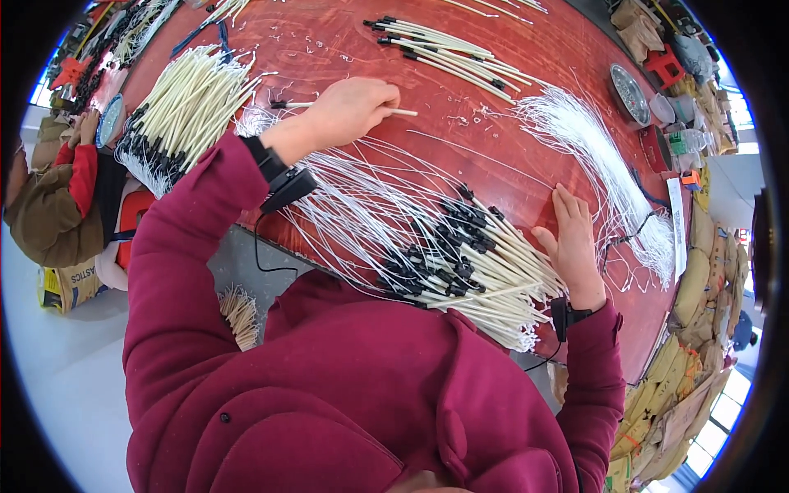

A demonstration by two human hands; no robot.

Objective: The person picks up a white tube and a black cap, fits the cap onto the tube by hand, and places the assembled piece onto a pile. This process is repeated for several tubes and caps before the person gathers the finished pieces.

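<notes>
My left hand [353, 107] is closed round a thin cream rod [404, 112] with a black fitting at its left end, held low over the red table [493, 140]. My right hand [573, 242] rests on the table with fingers stretched out and thumb apart. A single white cord [485, 156] runs across the table to its fingertips; whether they press on it I cannot tell. Between my arms lies a heap of cream rods [509, 275] with black fittings [444, 255], their white cords [353, 189] trailing left under my left forearm.
A bundle of rods [193, 90] lies at the left, a smaller row [452, 53] at the back. A tied hank of white cords [600, 156] stretches along the right side. A metal bowl [629, 95] stands at the right edge. Another person's hands [82, 129] show at the far left.
</notes>
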